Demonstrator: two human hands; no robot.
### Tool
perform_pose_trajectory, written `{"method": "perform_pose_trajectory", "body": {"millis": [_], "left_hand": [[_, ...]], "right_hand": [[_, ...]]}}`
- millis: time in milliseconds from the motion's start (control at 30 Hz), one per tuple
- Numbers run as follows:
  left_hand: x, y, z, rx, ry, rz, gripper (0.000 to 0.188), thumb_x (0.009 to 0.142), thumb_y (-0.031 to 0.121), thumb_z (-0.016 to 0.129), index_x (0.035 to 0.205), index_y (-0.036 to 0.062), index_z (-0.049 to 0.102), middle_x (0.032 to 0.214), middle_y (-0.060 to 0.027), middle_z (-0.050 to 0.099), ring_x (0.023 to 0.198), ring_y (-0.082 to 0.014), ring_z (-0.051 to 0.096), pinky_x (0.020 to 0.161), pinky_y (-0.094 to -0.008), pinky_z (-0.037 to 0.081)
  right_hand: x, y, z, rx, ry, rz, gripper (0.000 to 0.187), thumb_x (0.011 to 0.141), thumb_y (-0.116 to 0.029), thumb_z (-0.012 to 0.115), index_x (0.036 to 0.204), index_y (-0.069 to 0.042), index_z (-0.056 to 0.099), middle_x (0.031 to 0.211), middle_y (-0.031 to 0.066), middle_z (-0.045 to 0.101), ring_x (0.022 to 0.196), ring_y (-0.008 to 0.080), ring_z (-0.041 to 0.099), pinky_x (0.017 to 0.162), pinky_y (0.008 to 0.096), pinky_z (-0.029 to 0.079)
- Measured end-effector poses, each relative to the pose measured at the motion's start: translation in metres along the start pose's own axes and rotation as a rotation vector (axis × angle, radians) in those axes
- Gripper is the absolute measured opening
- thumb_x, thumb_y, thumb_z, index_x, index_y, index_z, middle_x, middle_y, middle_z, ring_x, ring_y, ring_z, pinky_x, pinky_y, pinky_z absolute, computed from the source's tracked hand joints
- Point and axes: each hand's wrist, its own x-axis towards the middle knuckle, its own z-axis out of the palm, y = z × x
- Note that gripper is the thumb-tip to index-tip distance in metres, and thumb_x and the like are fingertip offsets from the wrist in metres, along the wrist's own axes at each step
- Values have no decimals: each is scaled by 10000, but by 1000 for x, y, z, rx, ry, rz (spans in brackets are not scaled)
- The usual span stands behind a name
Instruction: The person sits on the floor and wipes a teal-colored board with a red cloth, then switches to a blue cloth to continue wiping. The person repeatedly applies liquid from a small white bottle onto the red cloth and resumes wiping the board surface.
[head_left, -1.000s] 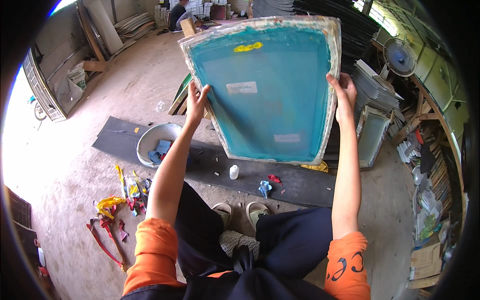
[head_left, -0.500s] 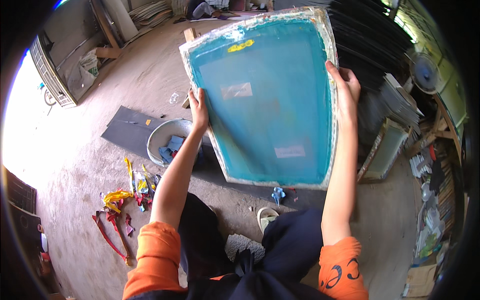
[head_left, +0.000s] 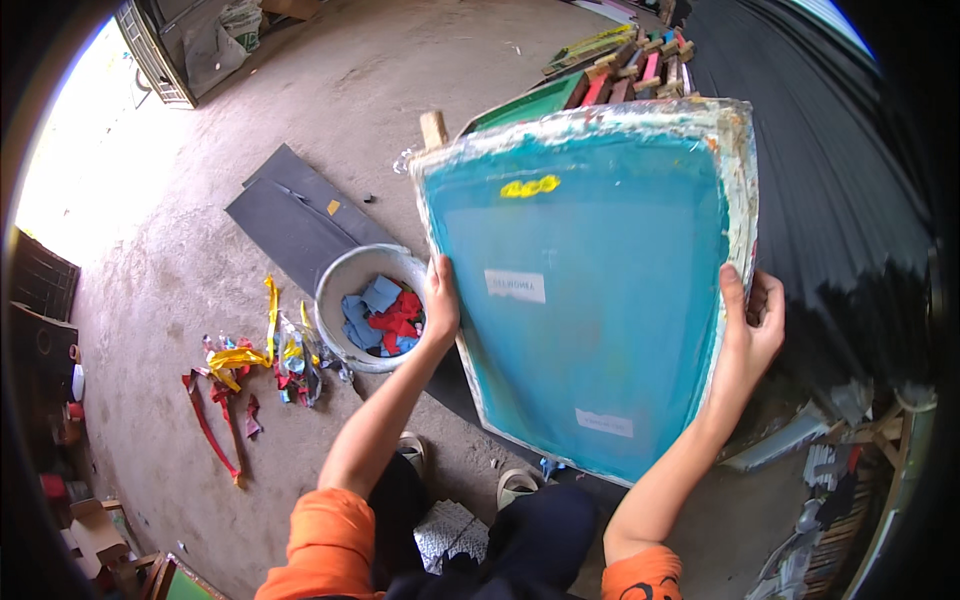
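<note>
A teal screen-printing frame [head_left: 600,320] with a chipped, whitish border stands tilted up before me. My left hand [head_left: 441,303] grips its left edge, fingers mostly behind it. On the right edge, my right hand [head_left: 752,325] clasps it with the thumb in front. Two small pale labelled patches and a yellow mark show on the mesh. A wooden block [head_left: 433,130] sticks out at its upper left corner. Just left of my left hand is a grey bucket [head_left: 335,325] holding blue and red scraps of cloth [head_left: 398,318].
Yellow and red strips [head_left: 238,365] lie scattered on the floor at left. A dark flat board [head_left: 290,215] runs under the bucket. Beyond the frame, several coloured wooden frames [head_left: 630,75] are stacked. Black sheeting [head_left: 800,170] covers the right side.
My view has swung to the right, bringing the stacked frames into sight. The screen-printing frame, still in both hands, now sits lower and further right in the picture. More of the bucket's contents shows.
</note>
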Motion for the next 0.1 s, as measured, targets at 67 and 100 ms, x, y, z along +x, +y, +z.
{"method": "perform_pose_trajectory", "body": {"millis": [67,100], "left_hand": [[-12,35,6,-32,63,-139,540,920,473,376,1169,2,467,1021,-38,539,886,-112,485,797,-241,391],[-13,41,9,-24,64,-122,563,917,490,362,1180,2,462,1045,-47,534,918,-124,482,823,-251,385]], "right_hand": [[21,-31,3,13,-57,-20,378,730,-279,723,883,25,558,817,57,567,790,150,510,759,283,402],[32,-45,3,18,-84,-28,374,726,-270,728,883,24,559,814,55,567,789,150,510,759,282,401]]}}
